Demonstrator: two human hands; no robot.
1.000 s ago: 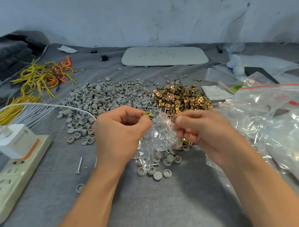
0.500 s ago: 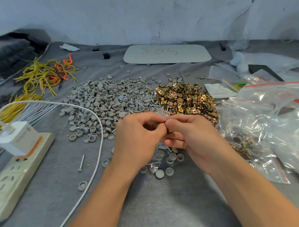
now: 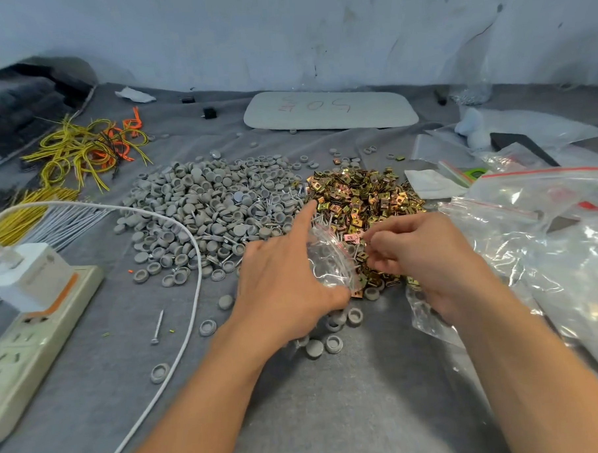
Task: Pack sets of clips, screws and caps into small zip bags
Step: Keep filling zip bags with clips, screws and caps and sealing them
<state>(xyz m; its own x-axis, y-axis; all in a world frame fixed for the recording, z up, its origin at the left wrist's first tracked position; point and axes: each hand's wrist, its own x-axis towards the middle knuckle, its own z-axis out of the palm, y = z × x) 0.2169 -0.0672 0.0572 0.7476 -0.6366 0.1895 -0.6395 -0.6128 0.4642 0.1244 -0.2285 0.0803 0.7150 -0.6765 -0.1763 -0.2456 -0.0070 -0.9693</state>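
Observation:
My left hand (image 3: 283, 281) and my right hand (image 3: 422, 255) meet over a small clear zip bag (image 3: 330, 262) just in front of the piles. The left thumb curls round the bag's lower edge while the index finger points straight at the parts. Curled fingers of the right hand pinch the bag's red zip strip at its top right. Behind them lie a wide heap of grey caps (image 3: 201, 210), a heap of gold clips (image 3: 365, 196), and silver screws (image 3: 279, 206) between the two heaps. What is inside the bag is blurred.
A pile of clear zip bags (image 3: 548, 236) spreads along the right. At the left sit a power strip (image 3: 25, 344) with a white charger (image 3: 29, 272) and its cable (image 3: 189, 265). Yellow and orange wires (image 3: 82, 150) and a white board (image 3: 330, 110) lie at the back. A loose screw (image 3: 157, 326) and several loose caps lie near.
The hands, pinched together at the bag's top, have spread apart. The left index finger has straightened toward the piles, and the bag now lies between the hands closer to the clips.

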